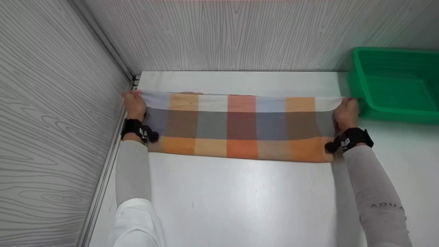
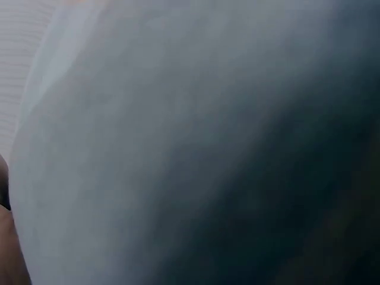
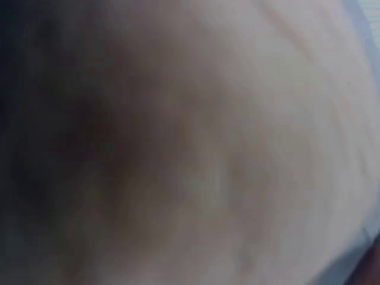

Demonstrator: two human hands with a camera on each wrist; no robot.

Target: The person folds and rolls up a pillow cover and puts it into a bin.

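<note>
A checked cloth (image 1: 240, 127) in orange, grey, white and red squares lies folded into a long strip across the white table (image 1: 240, 199). My left hand (image 1: 134, 104) holds its far left corner beside the wall. My right hand (image 1: 346, 111) holds its far right corner, close to the green basket (image 1: 394, 85). Both hands' fingers curl over the cloth's far edge. Each wrist wears a black strap with a camera. Both wrist views are filled by blurred fabric pressed close to the lens, and nothing else can be made out in them.
The green plastic basket stands at the back right, touching or nearly touching the cloth's right end. Grey wood-grain walls (image 1: 51, 137) close off the left side and the back. White tabletop stretches in front of the cloth.
</note>
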